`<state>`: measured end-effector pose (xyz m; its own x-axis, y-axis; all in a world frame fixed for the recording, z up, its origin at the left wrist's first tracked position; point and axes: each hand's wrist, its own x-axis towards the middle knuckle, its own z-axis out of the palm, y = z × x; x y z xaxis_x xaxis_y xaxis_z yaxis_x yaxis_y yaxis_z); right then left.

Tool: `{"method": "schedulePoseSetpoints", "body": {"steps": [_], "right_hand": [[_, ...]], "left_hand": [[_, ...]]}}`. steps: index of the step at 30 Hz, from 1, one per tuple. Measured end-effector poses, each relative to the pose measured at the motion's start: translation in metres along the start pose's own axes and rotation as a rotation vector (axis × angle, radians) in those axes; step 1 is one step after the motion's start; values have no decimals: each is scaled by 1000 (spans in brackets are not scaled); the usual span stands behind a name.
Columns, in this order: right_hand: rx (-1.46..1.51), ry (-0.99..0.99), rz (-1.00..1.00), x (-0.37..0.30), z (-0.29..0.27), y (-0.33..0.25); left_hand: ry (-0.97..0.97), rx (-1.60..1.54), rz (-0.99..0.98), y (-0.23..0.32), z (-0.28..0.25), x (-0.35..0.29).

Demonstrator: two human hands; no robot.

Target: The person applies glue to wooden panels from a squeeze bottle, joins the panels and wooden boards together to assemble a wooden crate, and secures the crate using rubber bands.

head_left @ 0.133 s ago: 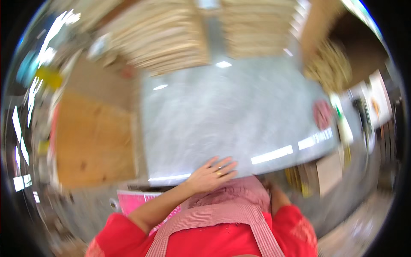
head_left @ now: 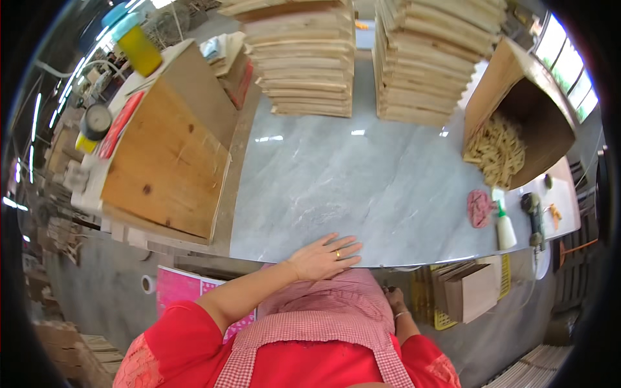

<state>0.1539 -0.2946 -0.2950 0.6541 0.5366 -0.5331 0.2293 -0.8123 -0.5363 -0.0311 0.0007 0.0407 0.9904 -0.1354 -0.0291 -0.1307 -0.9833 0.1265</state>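
My left hand lies palm down at the front edge of a grey marbled tabletop. Its fingers are spread, with a ring on one, and it holds nothing. Down beside the checked red apron, below the tabletop, is my right hand. Its fingers are mostly hidden there, so whether it grips anything does not show. To the right on the top lie a crumpled pink cloth and a white squeeze bottle with a green cap.
Two tall stacks of wooden boards, one left and one right, stand at the back. A tipped cardboard box spills small wooden pieces. A wooden box flanks the left; a dark power tool lies far right. Below is a yellow crate.
The view has swung and steadied from a blur, so the tabletop and stacks sit lower in it. My left hand stays on the table edge and my right hand stays low beside the apron.
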Motion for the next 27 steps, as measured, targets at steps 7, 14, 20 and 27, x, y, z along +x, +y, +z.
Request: {"method": "schedulePoseSetpoints", "body": {"steps": [7, 14, 20, 27], "right_hand": [[250, 473, -239, -132, -206, -155], [-195, 1089, -1220, -127, -453, -424], [-648, 1639, -1147, -117, -612, -650], [-609, 1435, -776, -84, -657, -775]], "left_hand": [[153, -72, -9, -9, 9, 2], [215, -17, -78, -8, 9, -4], [152, -37, -86, -7, -3, -1], [123, -73, -123, -14, 2, 3]]}}
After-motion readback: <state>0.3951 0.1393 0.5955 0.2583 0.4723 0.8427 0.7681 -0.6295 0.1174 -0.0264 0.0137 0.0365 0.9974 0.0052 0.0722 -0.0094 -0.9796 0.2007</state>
